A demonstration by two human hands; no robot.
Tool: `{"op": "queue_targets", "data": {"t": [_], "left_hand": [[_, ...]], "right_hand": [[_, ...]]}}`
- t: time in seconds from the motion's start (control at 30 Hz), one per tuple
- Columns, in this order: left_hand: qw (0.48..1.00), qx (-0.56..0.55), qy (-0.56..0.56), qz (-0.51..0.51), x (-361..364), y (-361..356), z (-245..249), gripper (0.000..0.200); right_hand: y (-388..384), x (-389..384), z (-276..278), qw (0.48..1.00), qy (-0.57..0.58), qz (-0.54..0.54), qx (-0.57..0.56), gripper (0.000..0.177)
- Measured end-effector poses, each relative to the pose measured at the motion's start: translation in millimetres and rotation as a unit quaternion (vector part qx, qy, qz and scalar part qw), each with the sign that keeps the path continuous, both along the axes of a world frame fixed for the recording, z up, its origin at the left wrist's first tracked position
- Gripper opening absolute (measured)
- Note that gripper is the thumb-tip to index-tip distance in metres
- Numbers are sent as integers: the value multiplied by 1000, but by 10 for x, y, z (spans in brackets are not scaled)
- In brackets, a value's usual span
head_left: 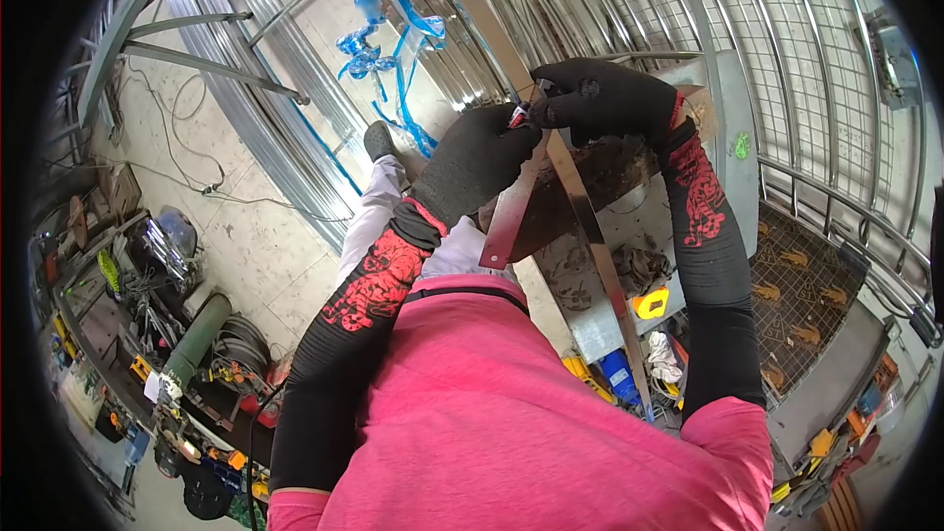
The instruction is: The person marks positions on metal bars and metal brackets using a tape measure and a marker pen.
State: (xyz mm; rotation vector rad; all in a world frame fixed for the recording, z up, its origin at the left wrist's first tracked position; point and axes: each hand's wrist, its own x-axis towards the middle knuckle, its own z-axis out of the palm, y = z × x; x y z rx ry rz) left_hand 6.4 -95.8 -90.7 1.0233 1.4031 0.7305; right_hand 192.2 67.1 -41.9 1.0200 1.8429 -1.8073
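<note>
Both hands wear dark gloves and meet at the upper middle, over long flat metal bars. My left hand [477,162] is closed round a small red and white object [518,117], only partly visible between the fingers. Next to it, my right hand [600,98] has its fingers bent together at the same spot; what they pinch is hidden. One shiny metal bar [590,226] slants down and right from beneath the hands. A shorter flat piece [511,221] with a hole near its end points down-left. Behind them lies a rusty brown plate [619,177].
A yellow tape measure [650,303] and a dark rag [641,268] lie on the metal table [580,320]. Steel grilles [816,49] stand at the right. Metal profiles [256,108] and blue wrap [369,44] are at the upper left. Tools and a green cylinder [197,339] fill the lower left.
</note>
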Motion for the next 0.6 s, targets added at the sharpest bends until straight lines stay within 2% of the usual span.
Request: {"op": "queue_targets", "data": {"t": [0.2,0.3,0.47,0.6], "left_hand": [[1000,-13,-24,14,19,-14,27,37],[1000,18,-5,7,7,-1,20,37],[998,-46,-43,5,1,-1,57,39],[999,-42,-21,-5,5,-3,2,38]], "right_hand": [[-29,12,-34,1000,23,-9,-10,65],[-11,6,-59,1000,17,3,-6,58],[-26,4,-20,1000,23,4,10,50],[-37,-2,-15,1000,18,1,12,48]]}}
